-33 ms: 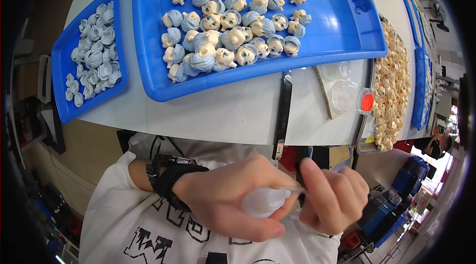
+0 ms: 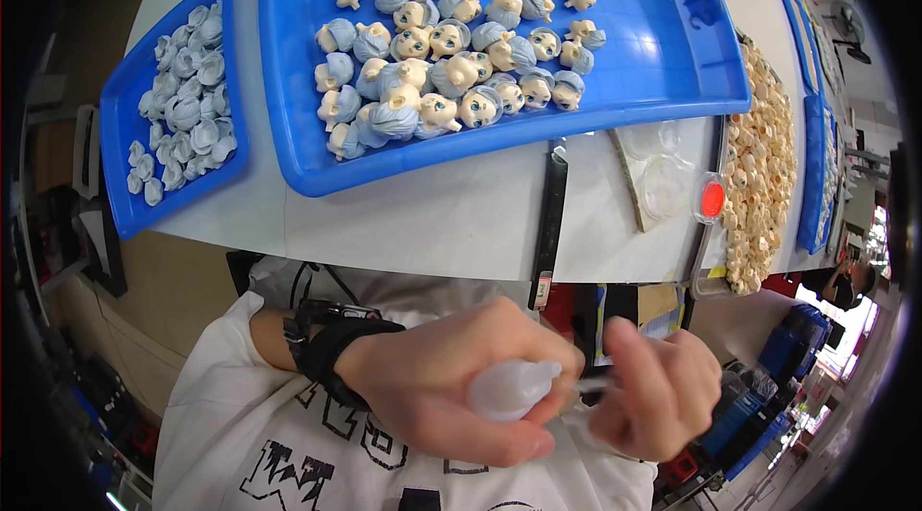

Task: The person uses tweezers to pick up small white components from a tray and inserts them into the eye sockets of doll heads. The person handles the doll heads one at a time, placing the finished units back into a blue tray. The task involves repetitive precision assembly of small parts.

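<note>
My left hand is closed around a translucent white squeeze bottle, its narrow nozzle tilted toward the right. Close beside it, my right hand is closed with its fingers curled. A thin pale piece sticks out from its fingertips into the gap between the hands. Motion blurs that piece, so its kind cannot be made out. Both hands are held over my lap, in front of the table edge.
A large blue tray holds several doll heads with light-blue hair. At the left, a smaller blue tray carries blue hair pieces. Pale parts fill a container at the right, near a round red-centred lid. A black strip crosses the table.
My right hand has shifted a little to the right, away from the bottle, and the thin pale piece has moved with it. My left hand stays nearly still around the bottle.
</note>
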Motion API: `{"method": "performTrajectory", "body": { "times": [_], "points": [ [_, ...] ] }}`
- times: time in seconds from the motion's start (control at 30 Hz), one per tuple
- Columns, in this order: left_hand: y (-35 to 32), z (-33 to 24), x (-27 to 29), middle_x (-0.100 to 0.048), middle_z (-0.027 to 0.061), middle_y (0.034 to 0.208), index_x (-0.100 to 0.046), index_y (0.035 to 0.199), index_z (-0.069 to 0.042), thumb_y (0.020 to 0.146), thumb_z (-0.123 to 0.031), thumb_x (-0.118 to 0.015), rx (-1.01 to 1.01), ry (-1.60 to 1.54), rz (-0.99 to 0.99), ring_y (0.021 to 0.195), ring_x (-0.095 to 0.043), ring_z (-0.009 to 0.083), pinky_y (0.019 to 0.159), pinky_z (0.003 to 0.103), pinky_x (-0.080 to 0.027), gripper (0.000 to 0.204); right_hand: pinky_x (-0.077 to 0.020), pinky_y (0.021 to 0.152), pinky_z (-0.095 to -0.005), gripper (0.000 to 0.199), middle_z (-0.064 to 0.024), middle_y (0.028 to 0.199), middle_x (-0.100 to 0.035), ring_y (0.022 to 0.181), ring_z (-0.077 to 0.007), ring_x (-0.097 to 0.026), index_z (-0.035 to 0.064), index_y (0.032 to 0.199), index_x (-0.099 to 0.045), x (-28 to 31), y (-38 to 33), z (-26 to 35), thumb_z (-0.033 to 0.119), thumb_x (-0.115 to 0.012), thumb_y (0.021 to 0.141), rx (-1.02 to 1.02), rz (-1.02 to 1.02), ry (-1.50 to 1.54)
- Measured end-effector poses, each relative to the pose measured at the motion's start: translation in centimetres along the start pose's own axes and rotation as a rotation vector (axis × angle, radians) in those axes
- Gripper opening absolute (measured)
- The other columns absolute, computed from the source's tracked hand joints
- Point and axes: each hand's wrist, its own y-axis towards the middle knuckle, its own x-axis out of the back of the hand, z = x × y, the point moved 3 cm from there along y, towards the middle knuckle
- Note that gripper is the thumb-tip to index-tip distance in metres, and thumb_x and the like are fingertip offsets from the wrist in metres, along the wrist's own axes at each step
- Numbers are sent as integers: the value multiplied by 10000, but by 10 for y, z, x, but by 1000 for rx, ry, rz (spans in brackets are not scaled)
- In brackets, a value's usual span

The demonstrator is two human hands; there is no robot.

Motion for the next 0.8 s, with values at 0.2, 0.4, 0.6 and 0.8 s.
{"method": "performTrajectory", "body": {
  "times": [0.2, 0.4, 0.6, 0.8],
  "points": [
    [-3, -1, 4, -485, 32, 568, -460, 634, -40, 724, -106, -628, 12, 82, -23, 472, -460, 184, 444, 299, -317, 202, -274, 352, -254, 413, -96, 577, -533, 392, -147, -410, -113, 990, -594, -4, 1, -1, 33, -502, 615, 17, -26, 48],
    [-2, -2, 3, -506, 31, 571, -541, 885, 33, 727, -91, -618, -1, 149, 16, 460, -461, 174, 439, 298, -322, 215, -268, 357, -251, 402, -94, 576, -521, 392, -139, -380, -98, 1015, -600, -3, 1, -1, 45, -508, 650, 10, -3, 33],
    [-5, 1, 4, -510, 23, 569, -545, 1044, 78, 730, -64, -610, 41, 98, -5, 463, -467, 149, 441, 291, -333, 351, -274, 364, -254, 410, -99, 587, -527, 400, -145, -384, -87, 1034, -602, -5, 4, -1, 49, -513, 657, 23, 59, -10],
    [-3, -1, 4, -513, 24, 567, -548, 1014, 74, 725, -52, -611, -2, 120, 35, 458, -470, 150, 436, 293, -331, 322, -281, 375, -255, 473, -125, 616, -546, 424, -159, -422, -92, 1038, -595, -5, 0, -1, 46, -517, 592, 43, -33, -46]
  ]
}}
